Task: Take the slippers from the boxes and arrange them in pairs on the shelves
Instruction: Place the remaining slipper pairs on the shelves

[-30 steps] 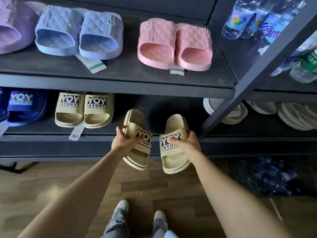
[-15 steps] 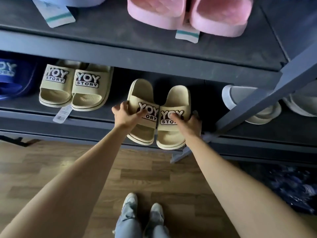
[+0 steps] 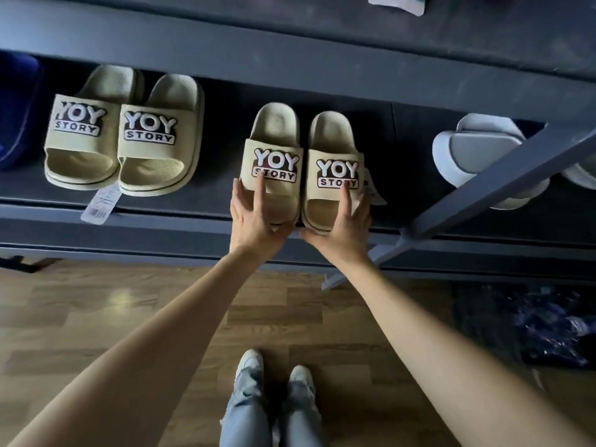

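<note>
Beige foam, matte and finely ribbed on the footbed: that is the pair under my hands, on the lower shelf (image 3: 219,140) just behind its front rail. The left slipper (image 3: 274,130) and right slipper (image 3: 332,137) lie flat and side by side, touching along their inner edges, toes toward me. Each has a broad strap with a raised white "YOY STORY" patch on a dark backing and a thin dark line round the sole.

My left hand (image 3: 254,217) rests on the left slipper with its fingers straight along the strap, one fingertip on the patch and the thumb against the rounded toe rim. My right hand (image 3: 342,227) mirrors it on the right slipper. Neither hand is curled round anything; both lie flat and spread. A paper tag (image 3: 371,188) pokes out beside the right slipper.

To the left sits a second pair (image 3: 122,133), same foam and patches, with a pale tag (image 3: 101,204) hanging over the rail. Farther left is a blue slipper (image 3: 16,108), partly cut off. To the right a smooth white slipper (image 3: 477,150) sits behind a dark metal brace (image 3: 503,175) that runs diagonally. The upper shelf (image 3: 290,33) is dark and dull. Below, the wood-plank floor (image 3: 80,317) shines faintly.
</note>
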